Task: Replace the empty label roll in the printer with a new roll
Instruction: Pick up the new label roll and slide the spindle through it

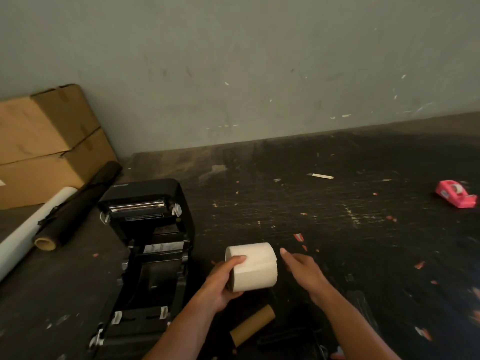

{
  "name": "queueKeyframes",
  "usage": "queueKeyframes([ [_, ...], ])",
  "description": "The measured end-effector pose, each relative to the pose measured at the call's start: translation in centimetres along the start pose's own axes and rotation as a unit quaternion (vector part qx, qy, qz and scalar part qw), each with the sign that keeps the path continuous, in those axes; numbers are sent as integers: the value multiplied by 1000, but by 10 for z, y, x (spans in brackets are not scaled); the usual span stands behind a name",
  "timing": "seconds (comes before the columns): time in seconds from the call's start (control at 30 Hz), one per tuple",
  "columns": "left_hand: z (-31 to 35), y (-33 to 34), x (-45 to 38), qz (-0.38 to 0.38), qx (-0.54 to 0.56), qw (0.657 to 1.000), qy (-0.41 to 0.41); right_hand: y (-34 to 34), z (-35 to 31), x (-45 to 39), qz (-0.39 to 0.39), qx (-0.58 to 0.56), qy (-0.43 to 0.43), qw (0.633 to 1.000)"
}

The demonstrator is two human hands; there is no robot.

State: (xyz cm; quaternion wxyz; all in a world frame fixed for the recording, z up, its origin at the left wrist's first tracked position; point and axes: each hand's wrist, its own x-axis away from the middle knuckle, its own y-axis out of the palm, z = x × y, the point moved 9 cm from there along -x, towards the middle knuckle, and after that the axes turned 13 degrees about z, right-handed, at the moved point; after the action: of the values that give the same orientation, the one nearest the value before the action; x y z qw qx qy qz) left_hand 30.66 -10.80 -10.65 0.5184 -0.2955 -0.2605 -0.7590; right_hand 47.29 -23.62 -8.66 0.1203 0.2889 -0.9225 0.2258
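Left hand (223,281) was wrapped around the new roll (253,267), held above the table (337,229); right hand (302,271) was spread open beside it, nothing gripped. Printer (148,255) was seen opened, left; empty core (253,324) lay below.

Both forearms bare, no sleeves in frame. Left hand (220,284) and right hand (305,274): no gloves, rings or watch visible. Short nails on fingers (283,252).
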Motion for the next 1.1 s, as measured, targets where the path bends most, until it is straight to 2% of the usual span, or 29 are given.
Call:
queueKeyframes([
  [0.1,6,4,7,-46,37,998,17,16,-3,13,-53,-84,68,993],
  [0.2,16,7,17,-98,61,992,42,22,-24,25,-98,-158,76,980],
  [0.33,16,8,31,-172,86,981,33,17,-60,47,-117,-204,21,972],
  [0.47,25,11,49,-244,147,958,35,14,-91,74,-111,-175,-70,976],
  [0.57,39,13,64,-250,153,955,40,8,-109,89,-68,-130,-138,979],
  [0.7,47,6,75,-216,165,960,73,6,-123,103,-42,-90,-178,979],
  [0.83,48,-2,83,-242,138,953,115,11,-123,111,-92,-134,-112,980],
  [0.97,49,-4,88,-271,139,944,125,6,-107,108,-105,-173,-16,979],
  [1.1,38,-10,91,-264,156,945,110,1,-105,114,-107,-112,-68,986],
])
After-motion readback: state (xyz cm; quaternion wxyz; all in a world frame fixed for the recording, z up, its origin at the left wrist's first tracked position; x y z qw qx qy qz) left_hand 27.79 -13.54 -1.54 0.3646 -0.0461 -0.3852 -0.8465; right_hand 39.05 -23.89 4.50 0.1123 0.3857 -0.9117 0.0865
